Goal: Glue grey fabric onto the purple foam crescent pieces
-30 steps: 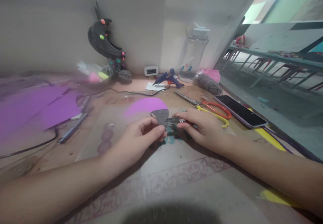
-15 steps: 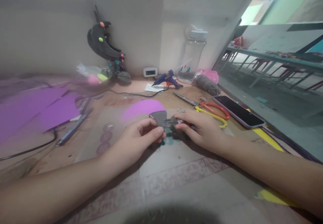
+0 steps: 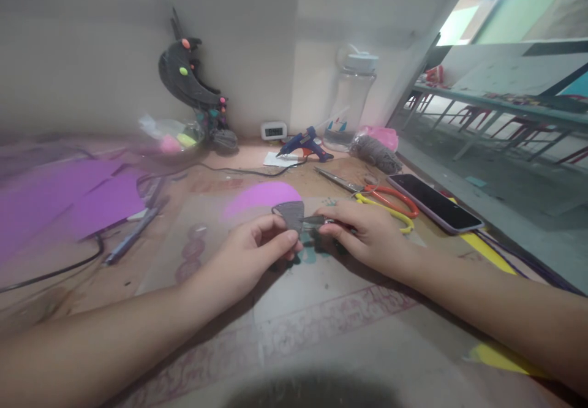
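Observation:
Between the thumb and fingers of my left hand (image 3: 269, 241) is a small grey yarn-wrapped piece (image 3: 291, 214), fan-shaped and wider at its upper left. My right hand (image 3: 362, 230) is closed around a small tool with a pointed metal tip (image 3: 314, 220); its handle is mostly hidden in the fingers, so its kind is unclear. The tip points left and meets or nearly meets the narrow right side of the yarn-wrapped piece. Both hands are just above the mat, and a purple round sheet (image 3: 261, 195) lies behind the piece.
Orange-and-yellow-handled scissors (image 3: 390, 203) and a phone (image 3: 434, 203) lie to the right. Behind are a blue glue gun (image 3: 305, 144), a grey yarn bundle (image 3: 375, 154), a water bottle (image 3: 351, 102) and a small digital clock (image 3: 274, 131). Purple sheets (image 3: 105, 196) and a pen (image 3: 131, 236) lie left.
The metal tip of the tool in my right hand shows more plainly and has shifted slightly at the piece's right side. My left hand and the yarn-wrapped piece have hardly moved.

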Demonstrator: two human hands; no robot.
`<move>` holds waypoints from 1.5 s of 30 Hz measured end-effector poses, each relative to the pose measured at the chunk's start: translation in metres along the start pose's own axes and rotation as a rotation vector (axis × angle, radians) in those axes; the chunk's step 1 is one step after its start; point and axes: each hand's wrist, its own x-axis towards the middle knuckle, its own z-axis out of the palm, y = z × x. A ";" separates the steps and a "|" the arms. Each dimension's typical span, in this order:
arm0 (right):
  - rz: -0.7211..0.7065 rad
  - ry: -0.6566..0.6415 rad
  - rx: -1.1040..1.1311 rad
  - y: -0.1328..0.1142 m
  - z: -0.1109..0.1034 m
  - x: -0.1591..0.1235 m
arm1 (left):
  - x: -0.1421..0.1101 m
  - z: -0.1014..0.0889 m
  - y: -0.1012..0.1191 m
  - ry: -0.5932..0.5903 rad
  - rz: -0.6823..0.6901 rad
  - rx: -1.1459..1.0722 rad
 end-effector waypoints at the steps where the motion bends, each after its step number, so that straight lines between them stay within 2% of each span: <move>1: 0.007 0.007 0.015 0.000 0.000 0.000 | 0.000 0.000 0.000 0.003 -0.002 -0.003; 11: -0.021 0.022 -0.012 -0.001 0.000 -0.001 | 0.000 0.001 -0.002 0.000 0.002 -0.047; 32: -0.085 0.039 -0.152 0.001 -0.002 0.001 | 0.000 0.000 -0.004 0.011 0.037 0.056; 45: -0.033 0.014 -0.046 0.001 0.000 0.001 | 0.001 0.000 -0.004 0.005 0.041 0.006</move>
